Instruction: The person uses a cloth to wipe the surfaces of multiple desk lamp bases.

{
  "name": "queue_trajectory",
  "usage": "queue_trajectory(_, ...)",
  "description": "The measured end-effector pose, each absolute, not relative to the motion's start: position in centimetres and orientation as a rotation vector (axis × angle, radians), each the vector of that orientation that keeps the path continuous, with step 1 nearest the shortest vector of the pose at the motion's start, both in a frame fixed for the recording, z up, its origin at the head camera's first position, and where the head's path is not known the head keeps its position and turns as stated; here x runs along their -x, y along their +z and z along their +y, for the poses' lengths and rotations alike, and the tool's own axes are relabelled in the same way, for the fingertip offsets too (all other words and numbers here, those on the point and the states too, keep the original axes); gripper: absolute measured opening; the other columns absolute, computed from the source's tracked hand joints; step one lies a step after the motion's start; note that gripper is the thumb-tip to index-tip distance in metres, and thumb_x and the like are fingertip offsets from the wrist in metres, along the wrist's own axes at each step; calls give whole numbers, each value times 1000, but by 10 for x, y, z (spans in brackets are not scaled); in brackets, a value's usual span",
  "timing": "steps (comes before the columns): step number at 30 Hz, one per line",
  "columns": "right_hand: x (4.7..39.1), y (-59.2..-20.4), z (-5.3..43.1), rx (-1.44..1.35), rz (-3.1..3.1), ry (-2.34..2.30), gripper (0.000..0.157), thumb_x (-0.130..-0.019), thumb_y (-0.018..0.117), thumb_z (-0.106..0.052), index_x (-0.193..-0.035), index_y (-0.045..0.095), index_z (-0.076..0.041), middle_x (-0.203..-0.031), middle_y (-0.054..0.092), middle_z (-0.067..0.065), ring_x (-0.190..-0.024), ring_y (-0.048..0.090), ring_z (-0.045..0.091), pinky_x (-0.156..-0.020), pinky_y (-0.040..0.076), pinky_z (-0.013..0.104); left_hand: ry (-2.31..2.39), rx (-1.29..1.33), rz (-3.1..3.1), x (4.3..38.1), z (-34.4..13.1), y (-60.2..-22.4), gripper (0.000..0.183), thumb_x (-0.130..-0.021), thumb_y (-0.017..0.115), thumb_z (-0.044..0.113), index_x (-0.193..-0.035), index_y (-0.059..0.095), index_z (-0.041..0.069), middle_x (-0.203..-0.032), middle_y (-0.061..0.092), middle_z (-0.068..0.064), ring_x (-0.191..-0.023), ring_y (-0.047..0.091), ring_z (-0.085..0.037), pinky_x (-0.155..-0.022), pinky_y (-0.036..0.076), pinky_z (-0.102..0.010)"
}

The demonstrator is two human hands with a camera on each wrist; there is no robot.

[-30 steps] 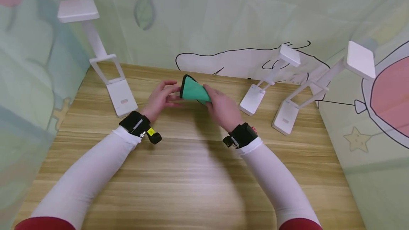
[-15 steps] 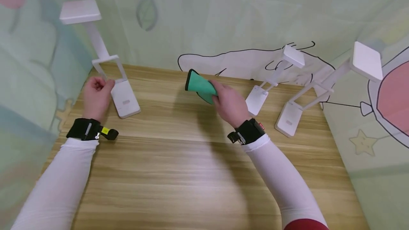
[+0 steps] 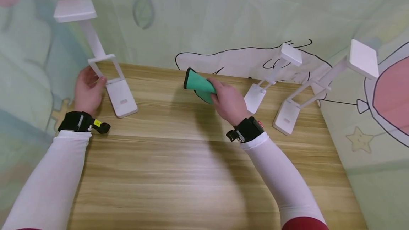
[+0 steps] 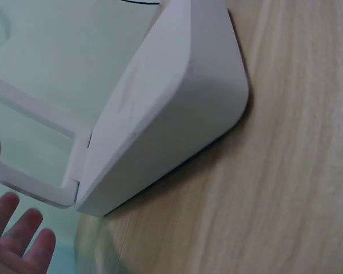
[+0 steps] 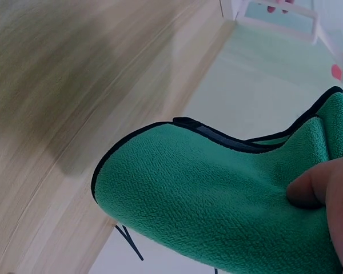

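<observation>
In the head view, my right hand (image 3: 230,102) grips a folded green cloth (image 3: 200,83) with dark edging, up off the wooden table. The right wrist view shows the thumb pressing into the fluffy cloth (image 5: 206,188). My left hand (image 3: 87,93) is beside the left white desk lamp (image 3: 121,98), its thumb right at the lamp's lower frame. Seen from the left wrist, the fingers (image 4: 23,234) are spread apart near the frame (image 4: 31,185), just beyond the lamp's base (image 4: 154,114), with no grip on it showing.
Two more white desk lamps stand at the right, a smaller one (image 3: 254,98) and a larger one (image 3: 286,117). A printed curtain (image 3: 207,17) borders the wooden table (image 3: 179,173) at the back and both sides.
My left hand has left the cloth and moved left to the left lamp, its fingers now opening beside the frame. The right hand keeps the cloth, tilted slightly and shifted a little right.
</observation>
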State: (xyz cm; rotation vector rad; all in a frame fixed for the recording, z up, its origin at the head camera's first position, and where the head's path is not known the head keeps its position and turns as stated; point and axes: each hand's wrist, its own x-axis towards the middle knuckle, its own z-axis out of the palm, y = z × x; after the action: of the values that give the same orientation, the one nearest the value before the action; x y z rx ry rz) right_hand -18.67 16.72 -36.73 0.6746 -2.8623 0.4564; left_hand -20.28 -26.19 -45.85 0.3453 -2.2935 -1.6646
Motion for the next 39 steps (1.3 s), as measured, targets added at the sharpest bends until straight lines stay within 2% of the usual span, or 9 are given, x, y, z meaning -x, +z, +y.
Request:
queue_trajectory(7,186,-365,169,-659,-2858,474,45,-97,56,-12,-142,49,-13,-120,66,12,-91,63,23,-79,55,47,-1664,-345,-2338,213,-263,-459,41,-101,56,29,-140,54,18,-137,57,-3,-121,52,-11,-109,37,-33)
queue_trajectory(10,186,-364,170,-656,-2856,474,45,-98,56,-12,-142,49,-13,-121,66,11,-92,63,23,-80,55,47,-1643,-349,-2355,217,-265,-461,39,-100,57,31,-137,57,19,-133,60,-1,-117,54,-9,-107,39,-31)
queue_trajectory(18,186,-363,173,-632,-2870,468,46,-98,55,-13,-144,48,-13,-123,65,12,-92,64,23,-81,55,47,-1636,-330,-2318,219,-262,-462,32,-100,57,26,-126,63,9,-114,66,4,-109,58,-8,-98,43,-25)
queue_trajectory(32,183,-357,185,-589,-2860,470,49,-97,57,-11,-145,47,-15,-120,66,13,-95,64,25,-84,54,49,-1573,-182,-2411,231,-216,-464,27,-100,60,27,-119,68,10,-115,70,-2,-104,60,-9,-87,45,-23)
queue_trajectory(39,181,-353,192,-583,-2846,459,51,-97,58,-10,-146,46,-16,-122,65,14,-97,63,25,-85,54,48,-1641,-35,-2408,240,-180,-465,24,-100,60,21,-116,68,5,-115,70,-8,-102,61,-11,-84,45,-23)
